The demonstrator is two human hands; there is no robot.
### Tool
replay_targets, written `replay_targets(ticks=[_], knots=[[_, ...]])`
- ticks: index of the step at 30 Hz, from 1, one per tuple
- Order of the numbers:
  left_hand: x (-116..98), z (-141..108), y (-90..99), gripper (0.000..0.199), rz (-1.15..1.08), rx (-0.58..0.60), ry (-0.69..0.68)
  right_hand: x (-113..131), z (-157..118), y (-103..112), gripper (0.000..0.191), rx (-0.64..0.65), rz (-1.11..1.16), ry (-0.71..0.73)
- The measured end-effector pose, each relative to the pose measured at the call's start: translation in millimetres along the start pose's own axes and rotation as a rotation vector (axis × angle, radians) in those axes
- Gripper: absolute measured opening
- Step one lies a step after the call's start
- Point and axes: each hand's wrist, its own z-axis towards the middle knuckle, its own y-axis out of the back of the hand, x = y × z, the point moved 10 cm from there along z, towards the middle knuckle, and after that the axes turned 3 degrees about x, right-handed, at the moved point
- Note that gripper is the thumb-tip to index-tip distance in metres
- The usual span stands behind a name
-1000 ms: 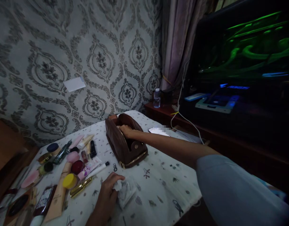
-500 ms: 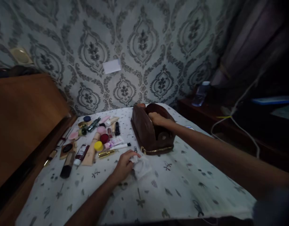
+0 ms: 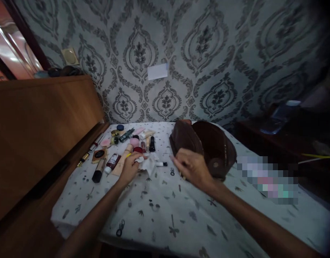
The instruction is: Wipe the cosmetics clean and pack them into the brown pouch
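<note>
My left hand is closed around a crumpled white tissue, low over the front edge of the spread cosmetics. Partly covered by this hand are a yellow lid and a beige tube. In front of the brown cosmetic bag is my right hand, its fingers curled together; what they hold, if anything, cannot be made out. The bag stands with its top gaping and its inside dark. A white pen-like tube with a black cap lies between the hands.
Cosmetics crowd the left of the patterned cloth, among them a dark red-brown bottle, a black-capped bottle and a compact. A wooden panel borders the left; a clear bottle stands far right.
My right hand has come out of the bag to its front. My left hand has moved with the tissue towards the cosmetics. The view has swung left.
</note>
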Motion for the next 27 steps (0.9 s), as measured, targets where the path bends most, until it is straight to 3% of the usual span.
replay_targets(ticks=[4,9,13,18,22,27], knots=[[22.6,-0.5,42.3,0.03,0.108,-0.105,0.059,-0.5,-26.5,-66.1,0.043,0.122,0.172,-0.098],[53.9,14.2,89.5,0.028,0.243,-0.229,0.13,-10.6,-36.6,-121.9,0.037,0.185,0.417,-0.3],[81.7,44.6,128.4,0.029,0.398,-0.305,0.213,-16.7,-43.2,-145.4,0.039,0.179,0.575,-0.452],[106.8,95.3,175.5,0.033,0.611,-0.368,0.298,-19.2,-49.3,-150.3,0.038,0.166,0.574,-0.468],[132.7,135.0,177.1,0.032,0.732,-0.284,0.341,-20.8,-51.3,-152.8,0.037,0.194,0.572,-0.484],[177.8,166.7,135.2,0.036,0.806,0.0,0.357,-19.5,-52.2,-156.0,0.034,0.246,0.549,-0.486]])
